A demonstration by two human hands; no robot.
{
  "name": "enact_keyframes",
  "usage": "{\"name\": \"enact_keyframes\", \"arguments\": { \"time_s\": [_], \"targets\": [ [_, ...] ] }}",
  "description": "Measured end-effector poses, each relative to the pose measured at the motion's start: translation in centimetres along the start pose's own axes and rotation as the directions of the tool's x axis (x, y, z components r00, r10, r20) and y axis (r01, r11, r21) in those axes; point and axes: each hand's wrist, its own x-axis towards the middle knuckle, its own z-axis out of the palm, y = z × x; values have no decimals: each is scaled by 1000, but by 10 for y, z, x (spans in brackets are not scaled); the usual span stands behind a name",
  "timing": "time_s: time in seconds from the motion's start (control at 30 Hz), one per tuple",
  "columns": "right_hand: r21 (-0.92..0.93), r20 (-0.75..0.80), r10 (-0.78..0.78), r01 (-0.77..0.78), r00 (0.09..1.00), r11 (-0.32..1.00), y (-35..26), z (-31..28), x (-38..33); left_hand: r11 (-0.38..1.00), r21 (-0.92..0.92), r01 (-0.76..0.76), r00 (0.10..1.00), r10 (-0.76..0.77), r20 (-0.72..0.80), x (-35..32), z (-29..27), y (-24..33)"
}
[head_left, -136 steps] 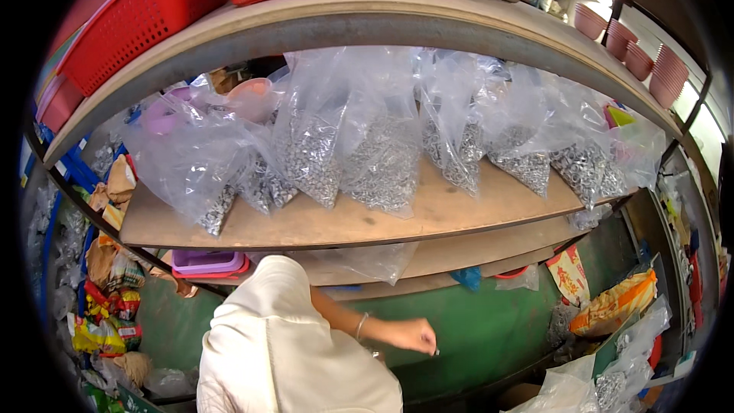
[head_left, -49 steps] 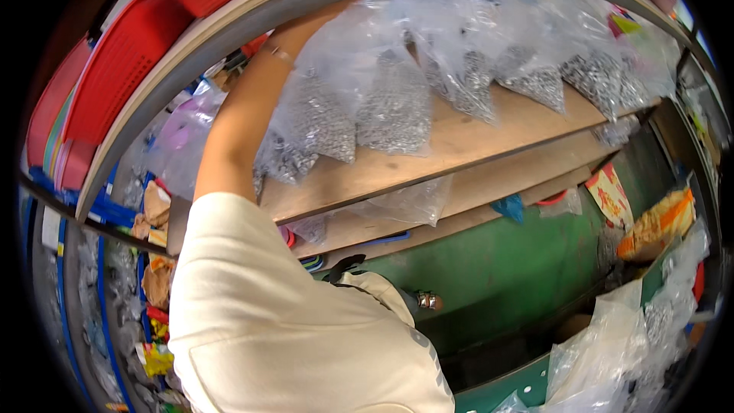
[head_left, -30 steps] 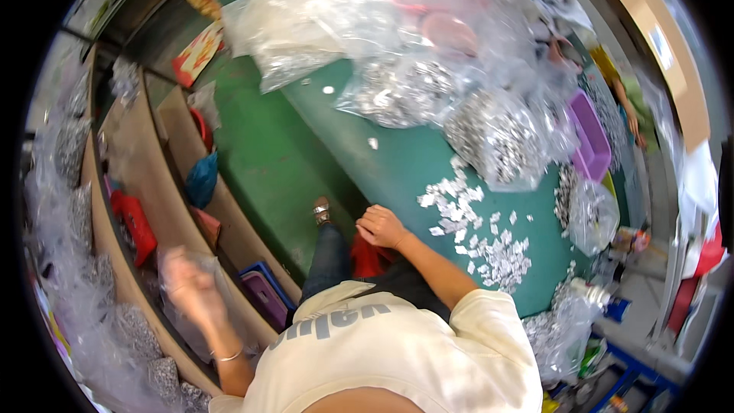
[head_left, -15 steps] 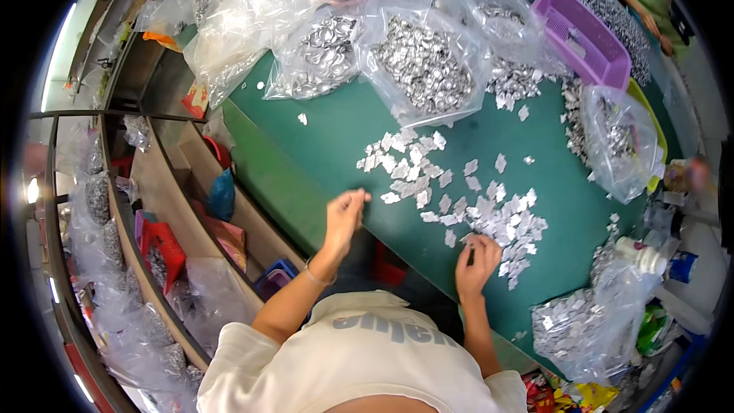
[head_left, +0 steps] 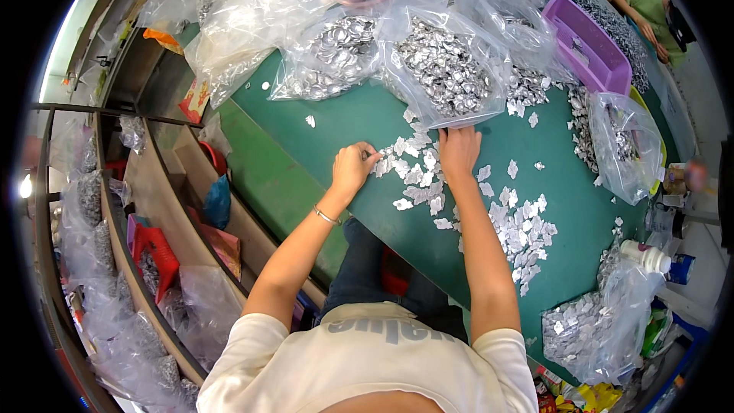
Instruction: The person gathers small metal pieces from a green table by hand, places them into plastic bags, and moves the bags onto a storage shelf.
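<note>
My left hand (head_left: 353, 168) is closed in a pinch at the left end of a loose pile of flat silver metal pieces (head_left: 417, 174). Whatever lies between its fingertips is too small to make out. My right hand (head_left: 460, 151) reaches forward over the green table to the near edge of an open clear plastic bag (head_left: 483, 116) full of shiny metal pieces (head_left: 442, 65). Its fingertips are hidden at the bag's edge, so their grip does not show. Beside my right forearm lies a second scatter of the flat pieces (head_left: 524, 237).
More clear bags of metal parts (head_left: 336, 53) line the far side. A purple basket (head_left: 589, 46) stands at far right, near another person (head_left: 650, 11). At near right sit a filled bag (head_left: 577, 329) and a white bottle (head_left: 646, 256). Wooden shelves (head_left: 164, 176) run along the left.
My right hand has moved forward and left, from the near scatter of pieces to the bag's edge. My left hand has gone slightly forward to the left pile. The view has shifted a little.
</note>
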Motion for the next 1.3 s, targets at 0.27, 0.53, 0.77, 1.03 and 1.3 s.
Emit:
{"name": "enact_keyframes", "arguments": {
  "time_s": [0.27,0.53,0.77,1.03,1.3],
  "targets": [
    [594,25,284,-242,959,767,14,-15,-14,959,-275,-64,991,95,99,6,-2,-30],
    [165,84,261,-272,962,948,19,-20,16,-73,-915,397,881,312,357,-3,1,-42],
    [99,-152,-35,51,988,994,29,-14,13,471,-840,269,963,-119,241,-4,11,-27],
    [689,649,59,-553,758,-470,17,-79,-29,989,23,-143,987,144,-65,14,28,-14],
    [886,375,19,-365,927,287,-41,-106,-107,-136,-620,773,612,420,670,-70,43,23]
  ]
}}
